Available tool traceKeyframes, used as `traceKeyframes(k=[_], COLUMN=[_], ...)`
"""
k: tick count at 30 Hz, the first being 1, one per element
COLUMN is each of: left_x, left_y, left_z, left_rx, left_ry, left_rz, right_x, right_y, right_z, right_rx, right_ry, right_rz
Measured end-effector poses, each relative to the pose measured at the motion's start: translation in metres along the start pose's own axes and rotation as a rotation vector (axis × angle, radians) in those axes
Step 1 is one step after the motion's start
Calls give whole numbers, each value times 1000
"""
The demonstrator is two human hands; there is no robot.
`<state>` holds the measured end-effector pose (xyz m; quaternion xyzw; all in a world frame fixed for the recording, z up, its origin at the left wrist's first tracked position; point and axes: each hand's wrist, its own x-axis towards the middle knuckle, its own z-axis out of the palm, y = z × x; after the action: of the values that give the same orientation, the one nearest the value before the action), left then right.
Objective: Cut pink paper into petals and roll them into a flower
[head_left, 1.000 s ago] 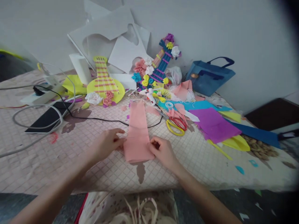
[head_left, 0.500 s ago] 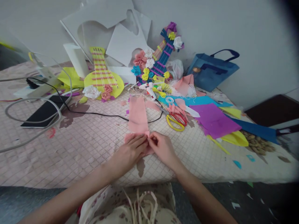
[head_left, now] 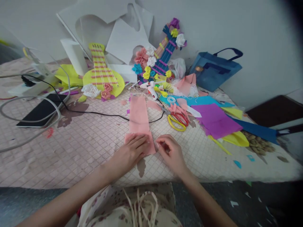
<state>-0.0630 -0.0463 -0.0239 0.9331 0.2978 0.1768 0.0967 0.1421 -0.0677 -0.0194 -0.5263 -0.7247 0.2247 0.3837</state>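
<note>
My left hand (head_left: 134, 148) lies flat with its fingers stretched out. It presses on the folded near end of a pink crepe paper strip (head_left: 139, 115). The strip runs away from me across the table, and the fold forms a wider pink layer with its right edge uncovered. Just right of that edge is my right hand (head_left: 171, 153), apart from the paper. Its fingers are loosely curled, with thumb and forefinger tips close together, and I see nothing between them. Scissors (head_left: 177, 122) with red and yellow handles lie beyond the right hand. A white glue gun (head_left: 151, 89) is past the strip's far end.
A black cord (head_left: 99, 113) crosses the table by the strip. A yellow paper guitar (head_left: 103, 75) and a flowered blue one (head_left: 163, 60) lean at the back. Purple paper (head_left: 215, 121), a blue bag (head_left: 215, 69) and peanuts (head_left: 258, 143) are right; a dark tablet (head_left: 42, 110) is left.
My right hand has let go of the folded paper's right edge and moved a little to the right. My left hand stays on the fold. The view has shifted slightly.
</note>
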Motion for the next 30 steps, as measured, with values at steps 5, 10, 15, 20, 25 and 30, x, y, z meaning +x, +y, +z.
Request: traceKeyframes(k=[5,10,15,20,25,30], left_x=[0,2,0,-18,-43,-57], left_y=[0,1,1,-15,-17,12], left_z=[-1,3,-3,-23,-26,-16], left_rx=[-14,-59,-149,-164,-49,62], left_ry=[-5,49,67,216,283,-43], left_rz=[3,-25,-58,-220,-228,-75], right_x=[-1,4,4,4,3,3], right_y=[-5,-4,2,2,3,6], right_z=[1,7,11,12,12,13], right_rx=[-87,-178,-274,-273,-265,-278], right_ry=[-24,-152,-196,-181,-170,-184], right_rz=[-179,-283,-240,-226,-227,-232])
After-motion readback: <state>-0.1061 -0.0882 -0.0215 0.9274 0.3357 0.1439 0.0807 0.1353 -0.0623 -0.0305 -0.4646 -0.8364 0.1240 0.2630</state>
